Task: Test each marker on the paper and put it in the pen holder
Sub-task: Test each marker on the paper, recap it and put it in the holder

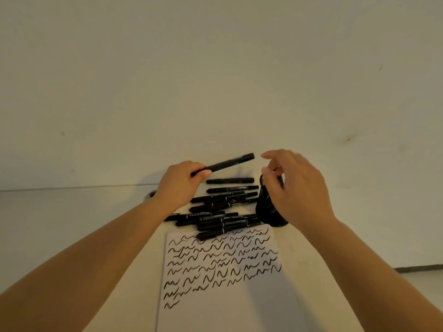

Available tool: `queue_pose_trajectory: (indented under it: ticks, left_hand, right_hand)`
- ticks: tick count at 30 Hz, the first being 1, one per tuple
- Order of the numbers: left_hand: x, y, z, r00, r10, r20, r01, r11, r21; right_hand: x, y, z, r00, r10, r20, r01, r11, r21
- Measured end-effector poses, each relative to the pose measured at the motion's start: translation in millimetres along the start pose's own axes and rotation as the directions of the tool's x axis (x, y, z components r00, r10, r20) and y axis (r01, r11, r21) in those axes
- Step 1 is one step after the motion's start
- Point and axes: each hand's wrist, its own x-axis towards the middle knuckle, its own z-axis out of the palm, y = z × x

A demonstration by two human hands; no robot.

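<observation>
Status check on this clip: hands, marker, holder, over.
Left hand grips marker, raised. Right hand open, fingers loosely curled, above pen holder. Marker pile untested; paper scribbled.

A pale table [96, 236] is set against a light wall. A white sheet of paper [227, 295], covered in rows of black squiggles, is laid flat on it. Beyond the paper's far edge, a loose pile of black markers [223, 209] is spread on the tabletop, a few overlapping the paper. A black pen holder [268, 212] is stood just right of the pile. A small round object [149, 195] is partly seen at the left.
</observation>
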Motion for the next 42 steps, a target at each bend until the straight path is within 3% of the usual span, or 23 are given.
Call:
queue_pose_trajectory:
  ticks: [4,7,10,17,22,27,29,31,34,37,39,42]
  left_hand:
    - [-55,20,-30,0.998,0.033,-0.048,-0.040,0.987,-0.154]
    - [-97,29,-43,0.997,0.068,0.038,-0.059,0.979,-0.194]
    - [-130,26,-48,0.992,0.063,0.112,-0.040,0.979,-0.200]
    - [-177,13,-52,0.997,0.066,-0.034,-0.067,0.997,-0.033]
    - [-205,17,-50,0.984,0.148,-0.097,-0.140,0.986,0.085]
    - [-222,19,-53,0.879,0.467,-0.101,-0.383,0.815,0.435]
    - [-227,19,-53,0.864,0.501,-0.046,-0.414,0.761,0.500]
    - [-234,22,-53,0.894,0.449,0.011,-0.389,0.762,0.517]
    - [-238,33,-52,0.960,0.254,0.119,-0.280,0.876,0.393]
    - [-236,35,-52,0.968,0.031,0.249,-0.047,0.997,0.057]
    - [-234,35,-53,0.938,-0.039,0.344,0.101,0.981,-0.166]
    - [-231,32,-57,0.872,-0.021,0.488,0.231,0.899,-0.372]
  right_hand:
    - [-30,-38,15,0.942,0.189,0.278,-0.270,0.918,0.290]
    - [-49,-63,28,0.859,0.275,0.432,-0.491,0.683,0.541]
    - [-65,-85,35,0.807,0.336,0.485,-0.590,0.433,0.682]
    - [-104,-117,44,0.675,0.499,0.544,-0.690,0.166,0.704]
    - [-126,-125,45,0.626,0.498,0.600,-0.713,0.056,0.699]
    - [-139,-128,44,0.523,0.443,0.728,-0.793,-0.061,0.606]
    - [-141,-127,42,0.486,0.421,0.766,-0.821,-0.083,0.566]
    - [-142,-124,41,0.479,0.399,0.782,-0.826,-0.096,0.555]
    - [-141,-121,36,0.514,0.374,0.772,-0.810,-0.085,0.580]
    - [-140,-119,36,0.567,0.351,0.745,-0.787,-0.037,0.616]
    - [-139,-116,36,0.603,0.319,0.731,-0.768,-0.015,0.640]
    - [-143,-115,36,0.697,0.210,0.686,-0.705,0.024,0.709]
